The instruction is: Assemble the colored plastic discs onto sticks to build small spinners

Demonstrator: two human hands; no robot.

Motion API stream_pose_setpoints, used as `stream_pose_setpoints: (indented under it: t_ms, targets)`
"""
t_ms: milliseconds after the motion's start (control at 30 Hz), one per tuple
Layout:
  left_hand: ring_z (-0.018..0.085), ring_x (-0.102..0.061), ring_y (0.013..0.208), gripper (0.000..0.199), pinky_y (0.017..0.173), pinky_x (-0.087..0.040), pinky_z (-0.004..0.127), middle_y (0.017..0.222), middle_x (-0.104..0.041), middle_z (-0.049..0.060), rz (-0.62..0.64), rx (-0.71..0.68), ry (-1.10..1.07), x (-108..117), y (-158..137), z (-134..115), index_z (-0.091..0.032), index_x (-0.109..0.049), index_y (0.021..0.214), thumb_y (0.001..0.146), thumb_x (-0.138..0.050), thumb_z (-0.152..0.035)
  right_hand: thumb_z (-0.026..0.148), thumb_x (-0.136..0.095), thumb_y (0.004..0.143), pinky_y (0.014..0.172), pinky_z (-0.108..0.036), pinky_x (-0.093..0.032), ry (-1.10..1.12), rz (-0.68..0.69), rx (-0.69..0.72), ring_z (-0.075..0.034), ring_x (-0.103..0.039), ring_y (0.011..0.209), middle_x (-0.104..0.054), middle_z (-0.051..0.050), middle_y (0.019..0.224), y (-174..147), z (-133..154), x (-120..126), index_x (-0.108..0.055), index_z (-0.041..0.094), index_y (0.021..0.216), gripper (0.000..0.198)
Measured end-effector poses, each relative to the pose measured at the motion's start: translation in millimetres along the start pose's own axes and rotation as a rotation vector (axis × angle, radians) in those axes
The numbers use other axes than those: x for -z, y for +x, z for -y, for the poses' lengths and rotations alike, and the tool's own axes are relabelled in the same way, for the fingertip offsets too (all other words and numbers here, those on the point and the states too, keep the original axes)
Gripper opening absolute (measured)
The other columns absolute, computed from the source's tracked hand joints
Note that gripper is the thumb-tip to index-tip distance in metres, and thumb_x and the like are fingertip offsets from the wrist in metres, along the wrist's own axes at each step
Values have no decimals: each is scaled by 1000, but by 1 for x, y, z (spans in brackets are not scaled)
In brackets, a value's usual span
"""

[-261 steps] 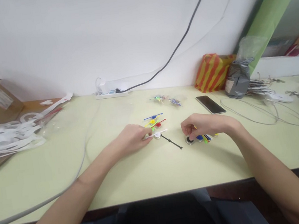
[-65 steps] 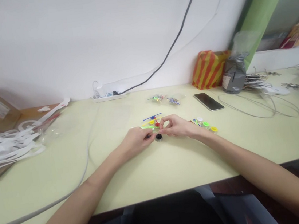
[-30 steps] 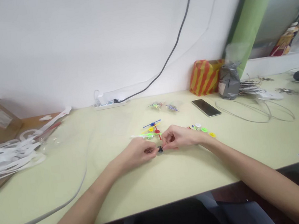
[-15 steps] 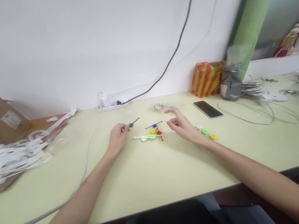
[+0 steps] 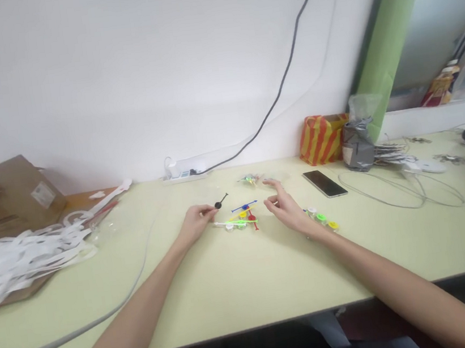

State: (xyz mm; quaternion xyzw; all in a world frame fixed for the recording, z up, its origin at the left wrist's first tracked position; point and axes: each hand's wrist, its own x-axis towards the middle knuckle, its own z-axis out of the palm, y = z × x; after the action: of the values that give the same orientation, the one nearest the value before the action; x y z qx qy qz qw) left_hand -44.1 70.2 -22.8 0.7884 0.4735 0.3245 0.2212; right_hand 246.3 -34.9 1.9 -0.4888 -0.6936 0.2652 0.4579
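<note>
Between the thumb and fingertips of my left hand (image 5: 198, 223) is a black plastic arrow spinner (image 5: 218, 205), a thin rod with a round disc, held just above the table. To its right lies a loose group of similar spinners: a blue one (image 5: 245, 207), a red one (image 5: 252, 217), a green one (image 5: 241, 223), and a white and a yellow one partly overlapped. My right hand (image 5: 286, 207) is right of that group, index finger stretched out and thumb apart, with nothing visible in it. Beside its wrist sit small round pieces with white, green (image 5: 320, 218) and yellow (image 5: 333, 226) tops.
A clear bag with small coloured pieces (image 5: 251, 179) lies farther back. A phone (image 5: 324, 183), a striped bag (image 5: 322, 138) and a grey package (image 5: 356, 146) stand to the right. White strips (image 5: 33, 257) and a cardboard box (image 5: 25, 193) fill the left; a grey cable (image 5: 105, 313) crosses the table.
The camera view has tilted up and shifted slightly. My left hand, still with the black spinner, has come a little closer to the group; my right hand keeps nearly the same pose.
</note>
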Motion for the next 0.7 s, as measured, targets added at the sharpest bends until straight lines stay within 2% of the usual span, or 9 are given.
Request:
stream_pose_setpoints:
  t_ms: [200, 467, 633, 700]
  targets:
    - [24, -56, 83, 36, 77, -40, 32, 68, -66, 5, -39, -47, 104, 3, -1, -3, -18, -75, 89, 90, -49, -42, 27, -43, 93, 57, -26, -33, -10, -71, 27, -15, -35, 55, -37, 8, 63, 7, -14, -1, -28, 17, 147, 57]
    - [25, -55, 87, 27, 79, -41, 35, 76, -58, 7, -56, -79, 179, 1, -4, -8, -20, -73, 87, 91, -48, -28, 25, -40, 95, 62, -27, -35, -143, -108, 42, -16, -41, 57, -41, 7, 66, 11, -22, 2, -22, 14, 151, 59]
    - [24, -55, 87, 23, 77, -42, 33, 71, -58, 3, -34, -121, 158, -2, -6, -8, -21, -65, 104, 91, -47, -25, 21, -39, 93, 62, -28, -34, -233, -101, 28, -17, -45, 57, -44, 7, 64, 14, -22, 3, -22, 14, 151, 61]
    - [24, -55, 88, 23, 77, -43, 33, 69, -59, 2, -13, -114, 126, -1, -5, -6, -22, -64, 105, 91, -46, -25, 21, -39, 93, 63, -28, -34, -269, -86, 35, -18, -47, 59, -46, 6, 65, 13, -22, 4, -23, 15, 151, 61]
